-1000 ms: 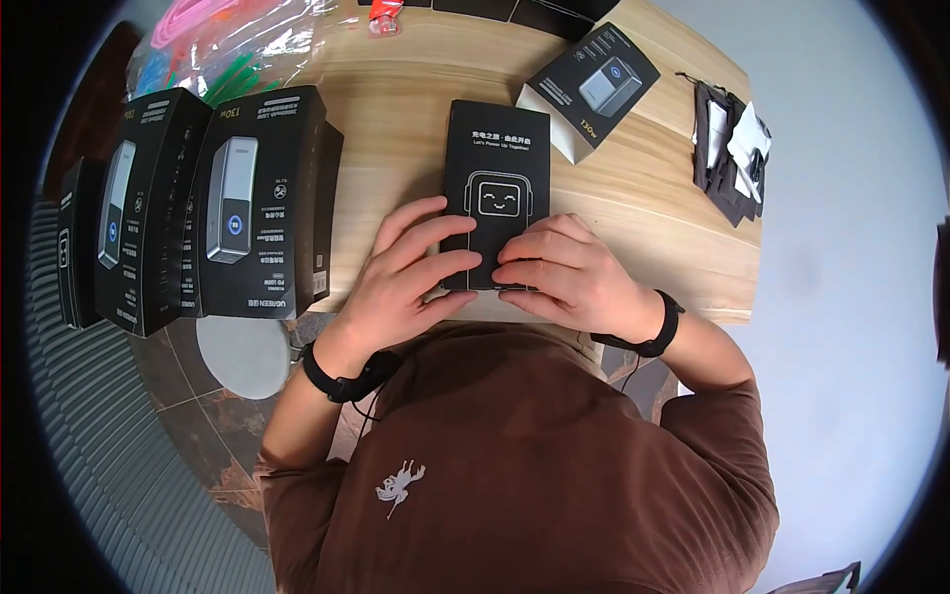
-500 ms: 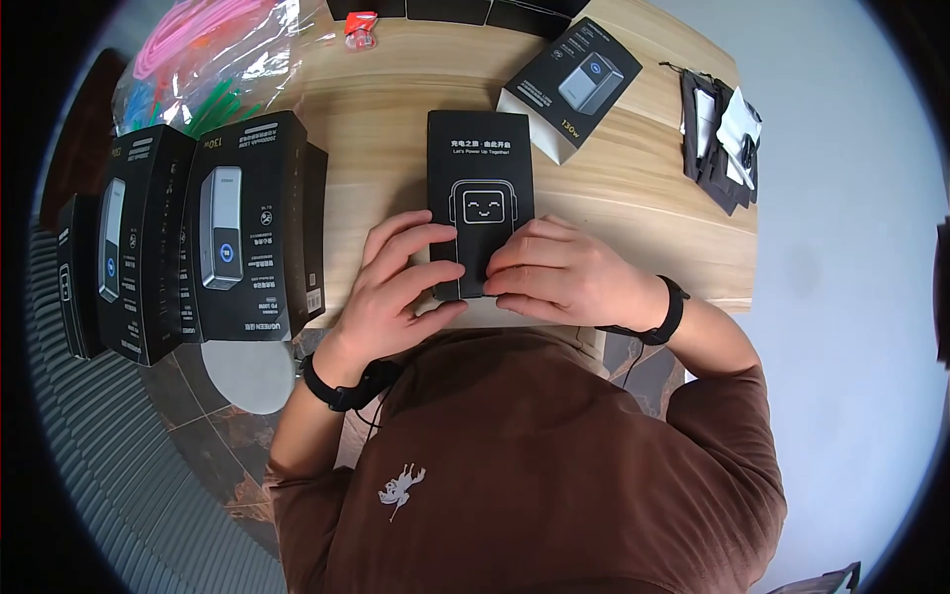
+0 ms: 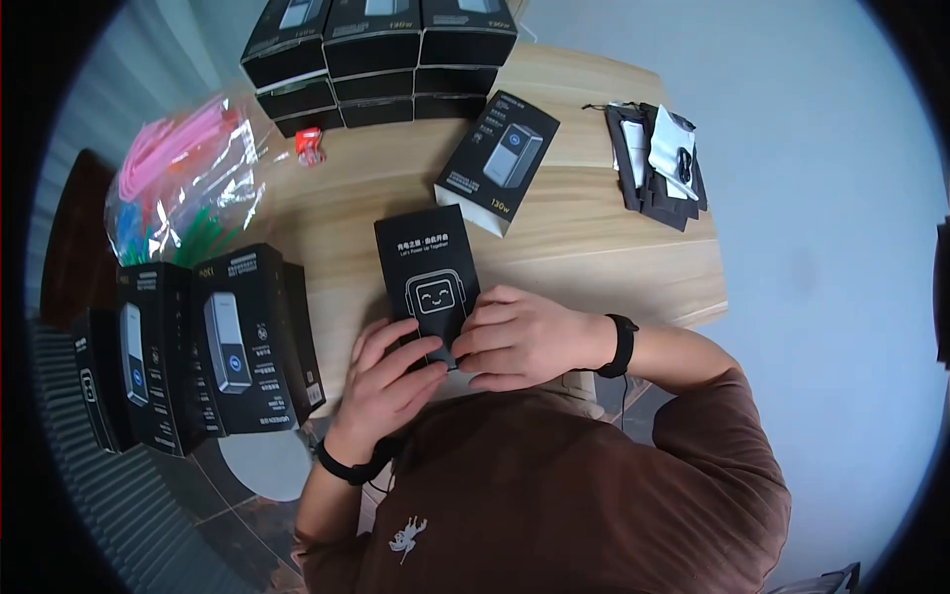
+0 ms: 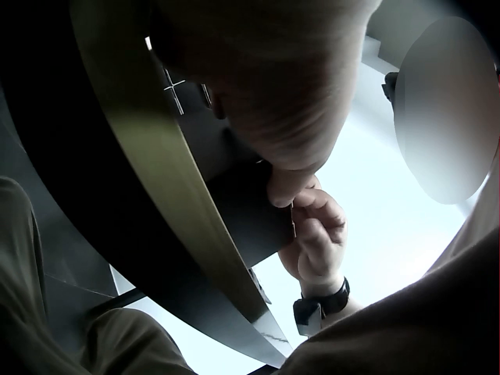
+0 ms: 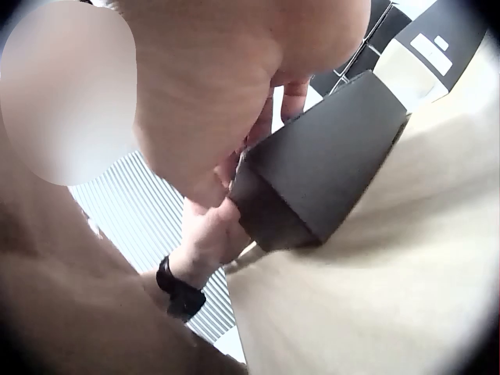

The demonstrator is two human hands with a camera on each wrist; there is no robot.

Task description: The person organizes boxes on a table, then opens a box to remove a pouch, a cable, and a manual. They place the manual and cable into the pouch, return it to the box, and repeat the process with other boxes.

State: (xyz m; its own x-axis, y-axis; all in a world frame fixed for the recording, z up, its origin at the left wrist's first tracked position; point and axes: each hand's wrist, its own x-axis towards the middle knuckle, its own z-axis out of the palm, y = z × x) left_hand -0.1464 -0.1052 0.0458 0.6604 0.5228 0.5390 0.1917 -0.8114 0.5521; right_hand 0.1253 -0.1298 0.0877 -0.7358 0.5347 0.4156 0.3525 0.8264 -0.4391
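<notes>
In the head view a black box with a smiling-screen drawing and white lettering lies on the wooden table, its short end toward the person. My left hand holds its near left part, fingertips on the printed face and thumb by the near end. At the near right corner my right hand pinches the edge with bent fingers. The right wrist view shows the box's dark long side and its near end between the hands. From the left wrist, the left thumb meets the box's edge, close to the right hand's fingers.
Several power bank boxes stand at the left. A stack of similar boxes is at the back, with another box lying before it. A plastic bag of coloured strips, a small red item and dark pouches also lie around.
The head view has tilted toward the far side, bringing the back stack into sight and shifting everything lower. Both hands stay at the box's near end, the right fingers still at its corner.
</notes>
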